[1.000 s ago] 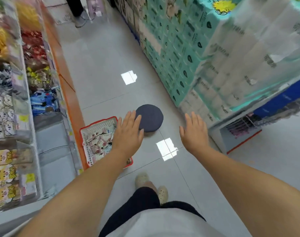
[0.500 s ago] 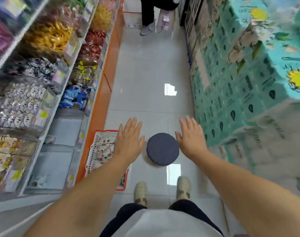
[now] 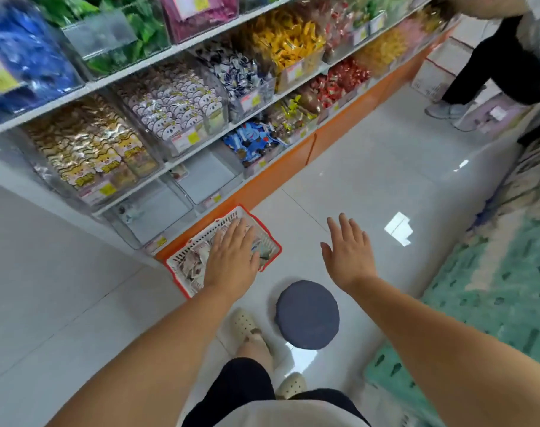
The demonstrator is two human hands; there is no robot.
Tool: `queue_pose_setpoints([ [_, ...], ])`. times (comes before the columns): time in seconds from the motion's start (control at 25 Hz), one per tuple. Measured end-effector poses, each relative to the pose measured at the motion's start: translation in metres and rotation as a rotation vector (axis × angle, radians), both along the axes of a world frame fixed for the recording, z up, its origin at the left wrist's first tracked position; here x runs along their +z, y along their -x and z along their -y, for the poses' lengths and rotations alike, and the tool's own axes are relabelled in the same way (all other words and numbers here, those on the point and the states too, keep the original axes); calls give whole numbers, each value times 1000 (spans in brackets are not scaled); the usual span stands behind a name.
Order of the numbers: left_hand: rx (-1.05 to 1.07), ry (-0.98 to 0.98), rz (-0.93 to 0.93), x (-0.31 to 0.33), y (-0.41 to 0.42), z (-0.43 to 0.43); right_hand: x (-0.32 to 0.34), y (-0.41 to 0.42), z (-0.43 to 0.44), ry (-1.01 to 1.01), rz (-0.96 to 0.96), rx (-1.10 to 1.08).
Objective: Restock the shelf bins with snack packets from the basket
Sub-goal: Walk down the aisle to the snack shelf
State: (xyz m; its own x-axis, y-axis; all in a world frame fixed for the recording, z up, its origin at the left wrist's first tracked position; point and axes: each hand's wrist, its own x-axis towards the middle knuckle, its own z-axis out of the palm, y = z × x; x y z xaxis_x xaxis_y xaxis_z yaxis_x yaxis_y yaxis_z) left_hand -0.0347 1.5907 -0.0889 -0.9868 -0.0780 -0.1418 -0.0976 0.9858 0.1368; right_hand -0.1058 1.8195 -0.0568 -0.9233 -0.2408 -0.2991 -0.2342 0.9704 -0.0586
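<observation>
A red-rimmed white basket (image 3: pixel 182 282) with snack packets (image 3: pixel 195 263) sits on the floor against the shelf's orange base. My left hand (image 3: pixel 233 260) is spread flat above the basket, fingers straight, holding nothing. My right hand (image 3: pixel 348 252) hovers over bare floor to the right, fingers spread, also holding nothing. Clear shelf bins (image 3: pixel 151 211) on the lowest shelf just behind the basket look nearly empty. Higher bins (image 3: pixel 170 106) hold packed snacks.
A round dark-blue stool (image 3: pixel 307 314) stands on the floor by my feet. Stacked teal tissue packs (image 3: pixel 493 288) line the right side. Another person (image 3: pixel 490 57) stands at the far end of the aisle beside a white box (image 3: pixel 438 69).
My view has turned left toward the shelves. My left hand now lies over the basket instead of beside it; my right hand has moved off the stool. Both stay spread.
</observation>
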Motion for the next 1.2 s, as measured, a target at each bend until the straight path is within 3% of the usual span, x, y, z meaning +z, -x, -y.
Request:
queue_pose_setpoints([
  [0.44, 346, -93, 50, -12, 34, 112, -8, 101, 155, -28, 56, 347],
  [0.68, 520, -89, 111, -39, 37, 130, -36, 141, 212, -51, 153, 594],
  [0.88, 784, -117, 121, -72, 50, 127, -92, 185, 253, -108, 233, 915],
  [1.04, 957, -155, 144, -137, 54, 116, -165, 215, 275, -209, 250, 1191],
  [1.2, 1001, -198, 202, -228, 51, 100, -260, 218, 275, -259, 309, 1240],
])
